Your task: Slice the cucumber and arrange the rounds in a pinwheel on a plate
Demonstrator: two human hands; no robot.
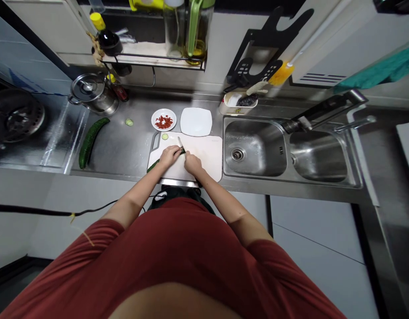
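On the white cutting board (209, 157), my left hand (170, 156) is closed over a dark green cucumber (153, 165). One end of it shows below my wrist, and a small bit shows past my fingertips. My right hand (192, 163) grips a knife (180, 141), its blade pointing away from me right beside the cucumber's far end. My fingers hide the knife's handle. A pale cucumber slice (165, 137) lies at the board's upper left. Behind the board stand a white plate of chopped red pieces (163, 122) and a square white plate (196, 121).
Another whole cucumber (91, 141) lies on the steel counter at left, with a cucumber piece (129, 122) near it. A lidded pot (93, 93) stands behind. To the right is a double sink (255, 170) with a faucet (324, 110). A bottle rack (151, 62) hangs above.
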